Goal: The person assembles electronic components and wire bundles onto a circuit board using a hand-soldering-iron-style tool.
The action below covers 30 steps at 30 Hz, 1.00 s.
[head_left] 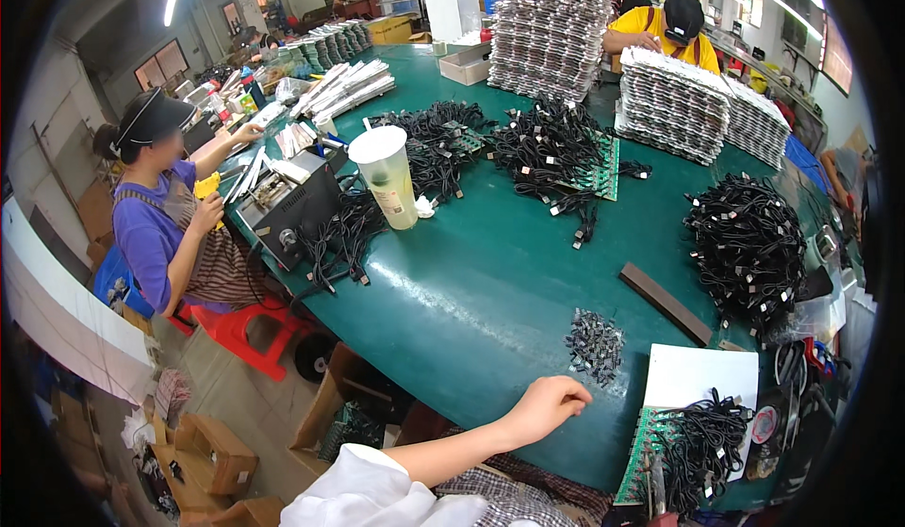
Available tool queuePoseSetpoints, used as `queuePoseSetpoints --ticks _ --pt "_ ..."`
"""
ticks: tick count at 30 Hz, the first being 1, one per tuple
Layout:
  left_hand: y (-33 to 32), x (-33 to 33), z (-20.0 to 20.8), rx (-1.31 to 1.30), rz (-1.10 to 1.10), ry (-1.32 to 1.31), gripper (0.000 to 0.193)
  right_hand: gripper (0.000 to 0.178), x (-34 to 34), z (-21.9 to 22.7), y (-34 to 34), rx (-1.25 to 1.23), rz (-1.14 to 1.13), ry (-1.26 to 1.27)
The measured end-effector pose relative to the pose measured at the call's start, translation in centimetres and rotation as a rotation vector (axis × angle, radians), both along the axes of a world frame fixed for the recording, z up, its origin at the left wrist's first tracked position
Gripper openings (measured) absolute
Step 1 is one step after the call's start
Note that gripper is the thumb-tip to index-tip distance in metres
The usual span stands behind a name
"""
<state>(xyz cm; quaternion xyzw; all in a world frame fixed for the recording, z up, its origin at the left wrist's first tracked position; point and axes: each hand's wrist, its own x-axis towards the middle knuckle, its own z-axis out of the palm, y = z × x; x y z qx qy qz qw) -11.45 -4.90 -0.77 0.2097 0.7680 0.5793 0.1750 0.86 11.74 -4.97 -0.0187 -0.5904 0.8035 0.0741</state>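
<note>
My left hand [549, 408] is over the front edge of the green table [452, 310], its fingers curled together. Anything between the fingertips is too small or hidden to make out. Just beyond it lies a loose pile of small dark metallic parts [595, 346]. To the right, black USB cables [705, 447] lie bunched over a green circuit board panel [637, 456], partly on a white sheet [702, 373]. My right hand is out of view.
A dark bar [666, 304] lies beyond the parts. Black cable heaps [745, 249] stand at right and centre [547, 145]. A lidded drink cup [385, 178] stands near a black machine [297, 211]. Tall stacks of panels [547, 32] rise behind. A co-worker in purple [156, 211] sits at left.
</note>
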Motion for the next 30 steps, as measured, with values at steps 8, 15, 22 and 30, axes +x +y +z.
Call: queuePoseSetpoints --ticks 8,15,22,30 --pt "1.8 3.6 0.0 0.306 -0.188 -0.531 0.016 0.048 6.1 2.5 -0.6 -0.027 -0.252 -0.119" --pt "4.5 5.2 2.0 0.342 -0.149 -0.509 0.017 0.057 15.9 7.4 -1.1 -0.071 -0.558 -0.295" --pt "6.4 6.9 0.8 0.240 -0.103 -0.400 0.020 0.056 16.3 7.7 -0.2 -0.143 -0.502 -0.355" --pt "6.9 8.1 -0.1 0.404 0.017 -0.418 0.018 0.053 16.3 7.6 0.5 -0.115 -0.451 -0.460"
